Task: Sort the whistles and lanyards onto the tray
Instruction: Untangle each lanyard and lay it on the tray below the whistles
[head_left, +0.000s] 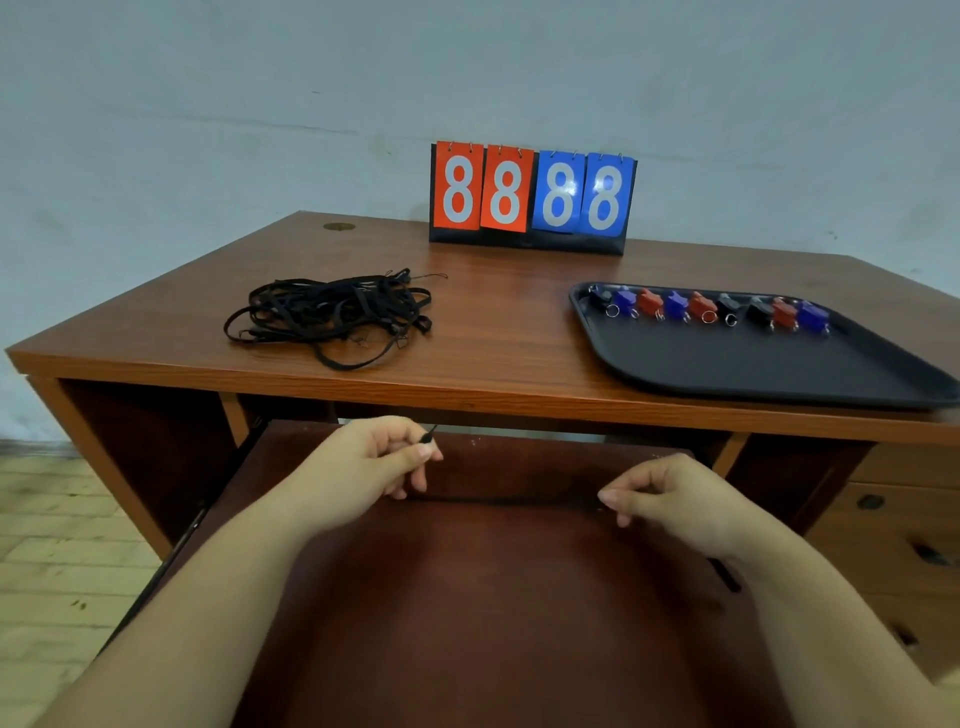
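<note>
One black lanyard (498, 500) is stretched between my two hands above the pulled-out keyboard shelf. My left hand (382, 460) pinches its clip end between thumb and fingers. My right hand (660, 501) pinches the other end. A tangled pile of black lanyards (332, 314) lies on the left part of the desk. On the right, a black tray (753, 364) carries a row of several whistles (704, 306), black, blue and red, along its far edge.
A flip scoreboard (532, 197) showing 8888 stands at the back of the wooden desk (498, 332) against the wall. The keyboard shelf (467, 597) sticks out under the desktop. Drawers (904, 525) sit at the lower right.
</note>
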